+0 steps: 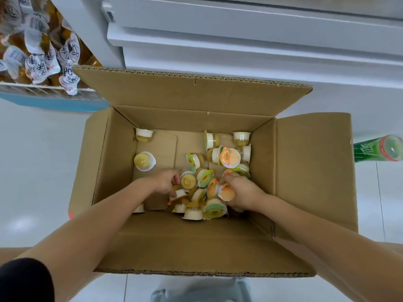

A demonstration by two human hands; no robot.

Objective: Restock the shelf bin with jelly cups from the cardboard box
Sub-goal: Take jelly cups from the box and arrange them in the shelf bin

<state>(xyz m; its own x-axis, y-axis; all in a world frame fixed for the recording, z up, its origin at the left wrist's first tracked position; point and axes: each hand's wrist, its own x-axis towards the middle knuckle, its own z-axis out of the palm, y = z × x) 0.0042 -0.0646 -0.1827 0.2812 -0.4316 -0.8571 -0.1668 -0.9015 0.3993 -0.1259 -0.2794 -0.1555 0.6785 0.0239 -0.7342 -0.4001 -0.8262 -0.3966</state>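
Gathering step: both hands down in the cardboard box [305, 171], left hand [165, 182] and right hand [242, 192] each with grip curled on jelly cups [205, 186] heaped near the front; next, lifting handfuls toward the shelf bin [48, 92] upper left.

Cardboard box [152, 243] on white floor [37, 162]

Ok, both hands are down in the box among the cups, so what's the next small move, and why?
Probably close both hands on the cups they touch and lift them out. The left hand and right hand are already curled into the pile of jelly cups at the near side of the cardboard box, so a handful looks ready. The shelf bin sits up to the left.
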